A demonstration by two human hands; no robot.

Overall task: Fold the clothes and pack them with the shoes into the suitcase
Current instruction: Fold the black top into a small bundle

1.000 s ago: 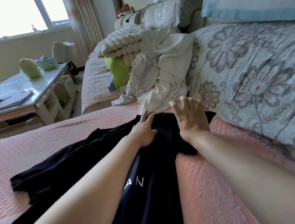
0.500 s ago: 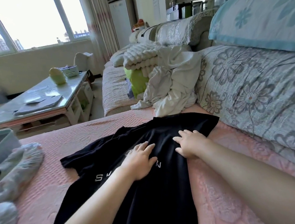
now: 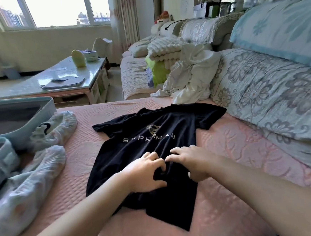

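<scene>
The left hand (image 3: pixel 146 174) and right hand (image 3: pixel 190 163) each pinch the black shirt (image 3: pixel 169 120) mid-body; an uneven pull could bunch it, spoiling the fold.

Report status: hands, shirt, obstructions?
Left hand and right hand pinch black T-shirt at its middle. Shirt unfolded, spread on pink cover. Nothing on it; suitcase open at left.

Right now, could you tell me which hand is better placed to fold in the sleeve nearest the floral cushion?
Right, probably: the right hand grips the shirt nearer that sleeve; the left hand would have to cross it.
</scene>
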